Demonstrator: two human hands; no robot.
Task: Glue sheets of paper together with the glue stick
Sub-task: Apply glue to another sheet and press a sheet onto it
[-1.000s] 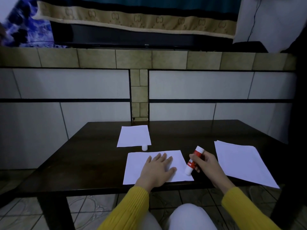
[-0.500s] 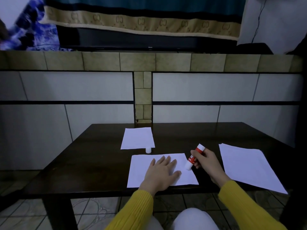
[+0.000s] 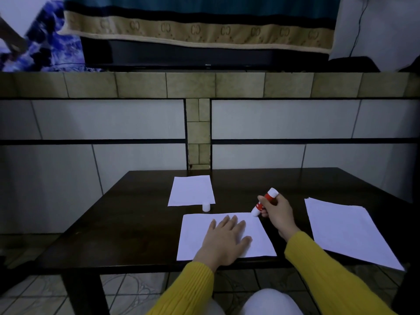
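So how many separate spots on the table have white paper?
3. One sheet lies at the near edge under the left hand; a smaller sheet lies farther back; a stack sits to the right, its sheet count hidden.

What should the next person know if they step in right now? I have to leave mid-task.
Left hand: flat, fingers spread, pressing on the near sheet.
Right hand: grips the glue stick, uncapped, tip down at the sheet's far right corner.
Cap: upright on the table, between the near sheet and the far sheet.
Stack: to the right, untouched.
Done: stick opened, sheet laid out and held.
Left: finish gluing, lay a second sheet on top, press, recap. How much glue is on cannot be seen.
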